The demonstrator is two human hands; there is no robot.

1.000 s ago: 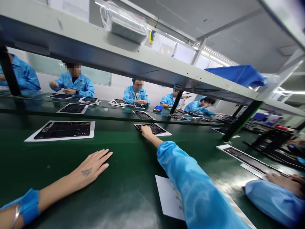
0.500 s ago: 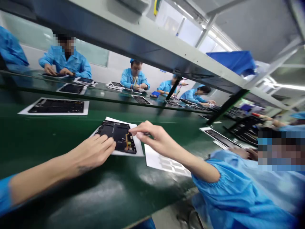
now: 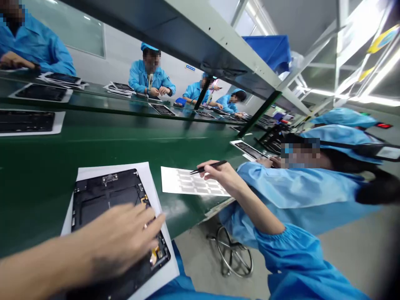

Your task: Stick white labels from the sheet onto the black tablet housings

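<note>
In the head view, an opened tablet [image 3: 93, 200] with its dark inside showing lies on a white paper sheet [image 3: 143, 167] close to me. My left hand [image 3: 125, 237] stretches across the tablet, fingers extended and somewhat blurred; contact with the surface is unclear. To the right, my right hand [image 3: 218, 171] is closed on black tweezers [image 3: 215, 165], whose tips point left. They are over a white sheet with rows of grey stickers [image 3: 170, 181]; whether the tips touch it I cannot tell.
Another opened tablet [image 3: 26, 121] lies on paper at left on the green bench [image 3: 125, 143]. A co-worker in a blue smock [image 3: 287, 183] sits close on my right. Several people work across the bench. A shelf beam [image 3: 203, 29] crosses overhead.
My right hand has left the tablet and moved right to the sticker sheet, with tweezers now plainly visible. The tablet and my left hand are nearer, and the view has swung right.
</note>
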